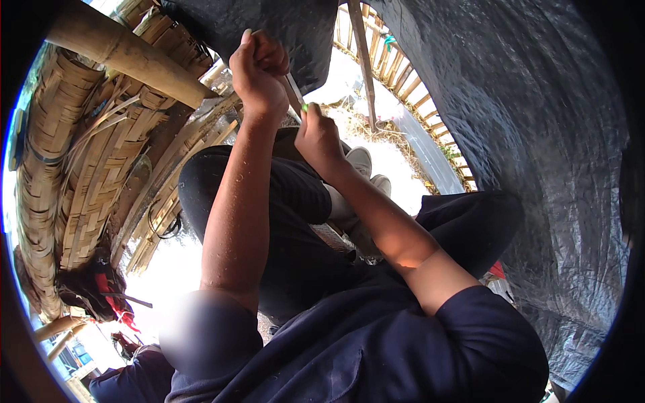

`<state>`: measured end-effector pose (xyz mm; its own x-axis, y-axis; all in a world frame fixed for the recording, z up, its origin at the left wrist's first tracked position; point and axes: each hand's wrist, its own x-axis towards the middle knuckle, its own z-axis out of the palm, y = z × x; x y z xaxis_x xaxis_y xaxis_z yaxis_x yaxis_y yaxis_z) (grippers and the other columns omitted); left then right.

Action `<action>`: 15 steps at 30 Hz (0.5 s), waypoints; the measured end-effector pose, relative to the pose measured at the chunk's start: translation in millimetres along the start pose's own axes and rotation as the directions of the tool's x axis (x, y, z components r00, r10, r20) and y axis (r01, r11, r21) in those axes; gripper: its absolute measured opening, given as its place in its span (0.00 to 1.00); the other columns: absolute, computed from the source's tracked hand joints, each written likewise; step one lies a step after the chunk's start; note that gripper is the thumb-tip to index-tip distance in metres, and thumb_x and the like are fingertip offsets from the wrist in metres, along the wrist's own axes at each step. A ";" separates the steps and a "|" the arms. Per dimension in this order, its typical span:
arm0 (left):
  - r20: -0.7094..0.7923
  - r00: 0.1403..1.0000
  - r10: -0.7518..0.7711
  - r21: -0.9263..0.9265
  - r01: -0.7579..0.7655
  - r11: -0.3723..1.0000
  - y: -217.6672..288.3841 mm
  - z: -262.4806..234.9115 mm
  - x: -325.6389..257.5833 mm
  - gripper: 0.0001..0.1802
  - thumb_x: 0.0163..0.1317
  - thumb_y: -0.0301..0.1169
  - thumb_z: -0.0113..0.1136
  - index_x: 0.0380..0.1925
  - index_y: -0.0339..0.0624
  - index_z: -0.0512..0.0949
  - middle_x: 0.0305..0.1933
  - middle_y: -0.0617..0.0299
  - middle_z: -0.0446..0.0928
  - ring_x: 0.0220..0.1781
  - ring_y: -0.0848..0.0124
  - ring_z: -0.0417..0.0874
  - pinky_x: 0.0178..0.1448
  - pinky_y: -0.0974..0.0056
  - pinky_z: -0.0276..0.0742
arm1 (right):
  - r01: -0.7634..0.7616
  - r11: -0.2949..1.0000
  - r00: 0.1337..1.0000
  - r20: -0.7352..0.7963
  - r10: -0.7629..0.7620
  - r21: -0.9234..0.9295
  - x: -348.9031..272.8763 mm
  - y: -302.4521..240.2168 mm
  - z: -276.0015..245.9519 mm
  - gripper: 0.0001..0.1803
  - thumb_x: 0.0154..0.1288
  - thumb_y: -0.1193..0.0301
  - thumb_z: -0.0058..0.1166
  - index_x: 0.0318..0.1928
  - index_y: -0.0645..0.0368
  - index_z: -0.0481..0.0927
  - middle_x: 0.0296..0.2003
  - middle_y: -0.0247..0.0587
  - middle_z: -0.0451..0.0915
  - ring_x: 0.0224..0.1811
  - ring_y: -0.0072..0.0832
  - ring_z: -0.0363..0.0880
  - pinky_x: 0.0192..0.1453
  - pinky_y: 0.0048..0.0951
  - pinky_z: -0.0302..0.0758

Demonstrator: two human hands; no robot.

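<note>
Here, R hand's (319, 141) btwn blk tarp (537, 121) & bamboo (101, 174).

Slim, pale, green-ended strip (293, 88) aslant between left hand (259, 72) and right hand (320, 142)

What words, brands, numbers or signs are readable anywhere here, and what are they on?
None can be read.
Dark tarp, woven bamboo, navy shirt: no legible lettering.
Thin pale piece by the right hand: too small to tell whether it bears any marking.
</note>
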<state>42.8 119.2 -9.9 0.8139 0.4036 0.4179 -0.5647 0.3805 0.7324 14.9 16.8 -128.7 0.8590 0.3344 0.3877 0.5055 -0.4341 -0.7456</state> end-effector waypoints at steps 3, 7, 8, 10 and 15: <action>0.001 0.999 -0.038 -0.042 0.038 0.998 -14.3 22.1 -1.5 0.22 0.67 0.45 0.38 0.16 0.49 0.55 0.16 0.71 0.49 0.17 0.78 0.47 0.21 0.68 0.43 | -0.107 0.986 0.956 0.258 0.138 -0.131 -87.0 124.4 24.2 0.08 0.64 0.75 0.42 0.38 0.68 0.73 0.24 0.64 0.76 0.33 0.56 0.79 0.36 0.53 0.75; 0.140 0.985 -0.105 -0.061 0.115 0.992 -39.2 52.7 -0.6 0.23 0.67 0.47 0.41 0.16 0.49 0.57 0.16 0.71 0.50 0.17 0.79 0.49 0.21 0.68 0.43 | -0.078 0.896 0.815 0.490 0.309 -0.436 -116.4 197.0 16.7 0.14 0.64 0.70 0.42 0.41 0.69 0.74 0.30 0.68 0.77 0.40 0.57 0.79 0.41 0.53 0.75; 0.081 0.991 -0.110 -0.029 0.113 0.993 -28.0 35.0 -5.0 0.22 0.67 0.47 0.41 0.16 0.49 0.57 0.16 0.71 0.50 0.17 0.79 0.49 0.21 0.68 0.43 | -0.241 0.919 0.806 0.463 0.368 -0.312 -100.1 147.7 20.0 0.14 0.65 0.69 0.42 0.41 0.69 0.75 0.31 0.68 0.78 0.40 0.57 0.79 0.42 0.53 0.75; 0.007 0.998 -0.066 -0.009 0.066 0.998 -8.0 20.8 -8.4 0.21 0.66 0.46 0.40 0.16 0.49 0.56 0.17 0.71 0.50 0.17 0.79 0.50 0.21 0.68 0.43 | -0.401 0.903 0.812 0.396 0.429 -0.155 -38.0 33.5 -11.2 0.14 0.65 0.68 0.42 0.40 0.68 0.75 0.32 0.67 0.78 0.40 0.57 0.79 0.44 0.52 0.75; -0.072 0.997 -0.017 0.014 0.018 1.000 9.8 4.8 -3.8 0.20 0.66 0.43 0.38 0.16 0.50 0.56 0.16 0.70 0.51 0.17 0.78 0.50 0.22 0.67 0.45 | -0.166 0.946 0.836 0.469 0.286 -0.280 24.0 -33.5 -93.9 0.11 0.62 0.71 0.46 0.36 0.66 0.76 0.32 0.63 0.80 0.38 0.54 0.80 0.46 0.47 0.75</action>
<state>34.8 117.5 -1.7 0.8116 0.4558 0.3655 -0.5477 0.3760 0.7474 26.2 -39.2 -43.6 0.8241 0.5480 -0.1435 0.3579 -0.7000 -0.6180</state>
